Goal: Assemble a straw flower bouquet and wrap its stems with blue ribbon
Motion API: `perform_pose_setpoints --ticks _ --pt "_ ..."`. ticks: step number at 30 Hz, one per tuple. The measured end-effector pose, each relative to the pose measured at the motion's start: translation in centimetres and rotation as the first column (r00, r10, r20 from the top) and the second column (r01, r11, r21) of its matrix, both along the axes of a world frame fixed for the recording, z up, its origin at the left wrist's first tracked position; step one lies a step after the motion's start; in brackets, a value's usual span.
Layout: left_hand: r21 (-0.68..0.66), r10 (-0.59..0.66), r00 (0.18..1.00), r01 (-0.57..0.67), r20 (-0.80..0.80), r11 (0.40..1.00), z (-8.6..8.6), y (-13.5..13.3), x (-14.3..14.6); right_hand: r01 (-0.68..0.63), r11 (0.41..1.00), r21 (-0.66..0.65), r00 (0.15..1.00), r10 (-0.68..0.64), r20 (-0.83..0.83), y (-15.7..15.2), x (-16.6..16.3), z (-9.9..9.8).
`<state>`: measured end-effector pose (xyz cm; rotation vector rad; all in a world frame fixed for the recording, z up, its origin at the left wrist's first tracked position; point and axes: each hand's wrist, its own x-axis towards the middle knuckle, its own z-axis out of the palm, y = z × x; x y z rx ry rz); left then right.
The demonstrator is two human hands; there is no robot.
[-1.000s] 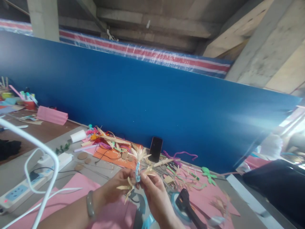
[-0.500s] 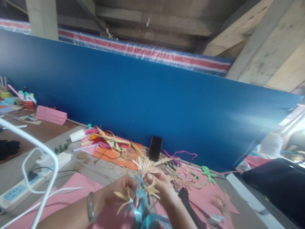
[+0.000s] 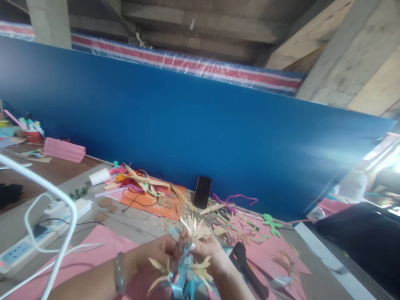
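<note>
Both my hands are together above the pink paper (image 3: 103,241) at the front of the table. My right hand (image 3: 208,250) pinches the stem of a pale husk flower (image 3: 194,227), whose stem is wrapped in light blue ribbon (image 3: 186,260). My left hand (image 3: 162,252), with a bracelet on its wrist, has its fingers closed at the ribbon just left of the stem. Smaller husk blooms (image 3: 202,266) stick out lower down on both sides. Fingers partly hide where ribbon and stem meet.
A phone (image 3: 202,192) leans on the blue partition (image 3: 156,125). A black glue gun (image 3: 248,268) lies to the right. Craft scraps cover orange paper (image 3: 140,204). A power strip (image 3: 18,252) and white cable (image 3: 73,216) are at left; a black bag-like object (image 3: 362,237) is at right.
My left hand has come up against the stem, nearer my right fingers. The flower head has tipped slightly to the right and sits a little lower. The view has shifted slightly.
</note>
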<state>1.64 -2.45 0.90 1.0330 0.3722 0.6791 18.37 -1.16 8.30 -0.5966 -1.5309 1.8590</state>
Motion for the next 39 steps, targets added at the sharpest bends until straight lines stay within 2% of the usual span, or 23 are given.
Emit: perform_pose_setpoints --ticks 5,9,13,16,21,25,29,33,39 --pt "-0.009 -0.052 0.999 0.052 0.0 0.999 0.3 -0.1 -0.5 0.009 1.0 -0.023 1.0 -0.01 -0.026 -0.5 -0.4 0.2" --pt "-0.003 -0.113 0.993 0.113 0.02 0.994 -0.5 0.3 -0.7 0.06 0.997 -0.041 0.998 -0.06 0.011 -0.8 -0.6 0.4" --pt "0.001 -0.145 0.989 0.145 0.031 0.989 -1.1 0.5 -0.7 0.026 1.0 -0.012 0.998 -0.025 0.052 -0.9 -0.2 0.5" --pt "-0.009 -0.171 0.985 0.171 0.018 0.985 -1.0 0.4 -0.8 -0.005 1.0 0.011 0.993 0.004 0.114 -1.2 -0.1 0.9" --pt "-0.011 -0.197 0.98 0.197 0.002 0.98 -0.6 0.3 -1.0 0.054 0.998 0.017 0.99 -0.056 0.128 -1.6 0.0 1.3" --pt "0.03 -0.212 0.977 0.213 -0.029 0.977 -0.9 0.4 -1.2 0.052 0.999 0.01 0.987 -0.053 0.155 -1.3 0.3 1.1" --pt "0.069 -0.192 0.979 0.196 -0.07 0.978 -0.8 0.5 -1.1 0.019 1.0 0.002 0.987 -0.02 0.158 -0.9 0.7 0.9" --pt "0.126 -0.141 0.981 0.158 -0.134 0.979 0.1 0.6 -1.2 -0.018 1.0 0.02 0.989 0.015 0.144 -0.1 1.0 0.4" --pt "0.068 0.015 0.998 -0.012 -0.053 0.998 0.7 1.0 -1.2 0.012 1.0 0.008 0.988 -0.013 0.154 1.3 1.4 -0.4"
